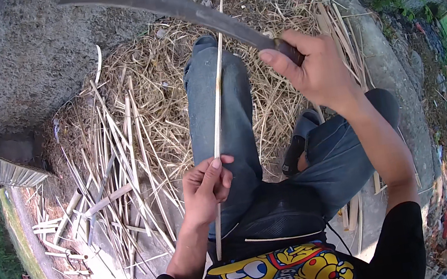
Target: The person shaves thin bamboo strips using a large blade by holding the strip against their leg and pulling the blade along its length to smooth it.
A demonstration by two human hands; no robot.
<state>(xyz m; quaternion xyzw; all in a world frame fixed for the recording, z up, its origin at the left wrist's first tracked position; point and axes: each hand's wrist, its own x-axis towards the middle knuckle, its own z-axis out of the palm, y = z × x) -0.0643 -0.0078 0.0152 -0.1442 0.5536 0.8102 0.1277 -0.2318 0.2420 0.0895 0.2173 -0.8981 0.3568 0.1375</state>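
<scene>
Two hands work one thin bamboo strip (216, 102), which runs up from the left hand (206, 186) along the blue-jeaned leg, its upper part crossing under the curved blade (167, 2) beside the right hand (314, 66). Left of the left hand lies a heap of split bamboo strips (118, 173). That hand pinches the strip between thumb and fingers, wrist bent. The right hand, raised higher, is clenched around the blade's dark handle.

Left hand (206, 186) pinches a bamboo strip (218, 111) — right hand (315, 69) grips a curved blade (167, 2).
</scene>
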